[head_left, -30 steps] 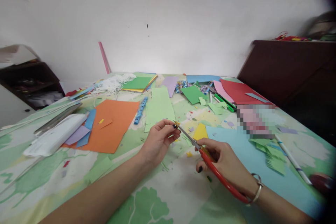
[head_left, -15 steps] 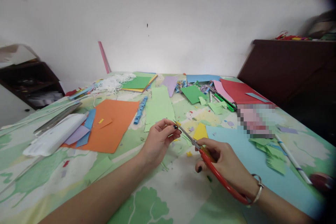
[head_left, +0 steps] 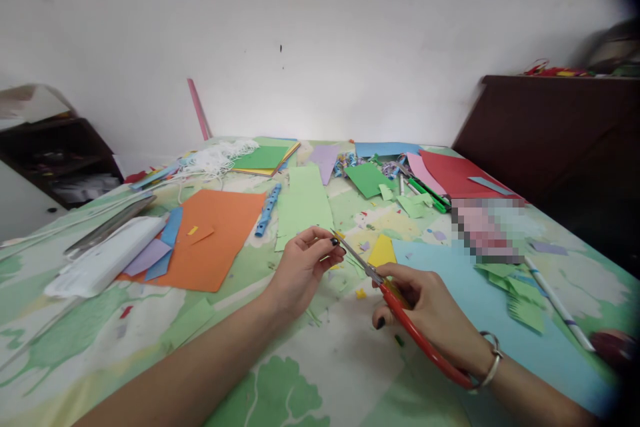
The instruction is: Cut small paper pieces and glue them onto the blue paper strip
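Near the middle of the table, my left hand (head_left: 306, 265) has its thumb and fingertips pinched together; whatever is between them is too small to make out. My right hand (head_left: 433, 310) grips the red-handled scissors (head_left: 417, 340), their blades pointing up and left so that the tips lie beside my left fingertips. The blades look nearly closed. Just behind the blades lies a yellow paper piece (head_left: 383, 251). A long light green sheet (head_left: 304, 200) is beyond my left hand, and a light blue sheet (head_left: 465, 293) extends beside and under my right hand.
Orange paper (head_left: 220, 233) and a white power strip (head_left: 110, 257) lie at the left. White string (head_left: 215, 159) and stacked coloured paper (head_left: 265, 157) are at the back. To the right are red paper (head_left: 460, 173), fringed green pieces (head_left: 525, 303) and a white pen (head_left: 560, 303). Small scraps dot the patterned cloth.
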The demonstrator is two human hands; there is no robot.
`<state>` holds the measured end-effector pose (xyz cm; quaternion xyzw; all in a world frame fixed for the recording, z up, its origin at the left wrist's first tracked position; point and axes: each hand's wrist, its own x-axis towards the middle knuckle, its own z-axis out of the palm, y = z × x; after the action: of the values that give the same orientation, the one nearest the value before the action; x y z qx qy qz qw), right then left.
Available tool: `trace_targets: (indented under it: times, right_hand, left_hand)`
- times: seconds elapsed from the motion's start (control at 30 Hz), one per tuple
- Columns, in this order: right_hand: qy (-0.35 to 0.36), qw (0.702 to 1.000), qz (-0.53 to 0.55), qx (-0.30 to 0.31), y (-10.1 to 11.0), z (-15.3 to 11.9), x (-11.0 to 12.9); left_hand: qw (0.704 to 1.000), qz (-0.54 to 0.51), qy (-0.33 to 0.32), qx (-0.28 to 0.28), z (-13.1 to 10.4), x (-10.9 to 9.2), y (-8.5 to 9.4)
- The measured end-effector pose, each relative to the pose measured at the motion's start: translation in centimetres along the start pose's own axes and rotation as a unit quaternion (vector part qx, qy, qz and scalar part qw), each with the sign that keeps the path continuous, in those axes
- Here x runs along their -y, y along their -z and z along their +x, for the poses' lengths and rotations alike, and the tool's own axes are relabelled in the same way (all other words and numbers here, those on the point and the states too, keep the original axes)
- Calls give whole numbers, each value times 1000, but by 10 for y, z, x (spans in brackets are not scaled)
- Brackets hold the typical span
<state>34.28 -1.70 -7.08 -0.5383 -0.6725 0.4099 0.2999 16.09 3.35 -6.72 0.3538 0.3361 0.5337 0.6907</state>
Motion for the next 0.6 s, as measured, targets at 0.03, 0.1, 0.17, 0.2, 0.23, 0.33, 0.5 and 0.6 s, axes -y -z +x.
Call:
trace_targets:
  times: [0.03,0.1,0.17,0.2,0.23,0.33,0.5,0.6]
  right_hand:
    - [0,1000,-5,-1,0,0,0]
    - [0,1000,-17,0,1,1,-1]
    - [0,999,-33,5,2,1,0]
    - [-1,999,-44,6,4,1,1]
    - [-3,998,-59,3,6,1,2]
    - [-4,989,-140,-39,15,3,4]
    - [-35,924,-353,-143,39,16,-7]
    - [-74,897,-409,-153,51,24,-21]
  left_hand:
    - [1000,1,-1,2,0,0,0]
    - [1000,4,0,5,1,0,1]
    - [1000,6,1,1,2,-1,2]
    - [1000,9,2,-2,3,-1,3]
    - [1000,11,4,-4,3,-2,4]
    - [1000,23,9,0,5,-3,7]
    - [998,65,20,18,3,-3,6]
    - [995,91,32,33,2,-3,3]
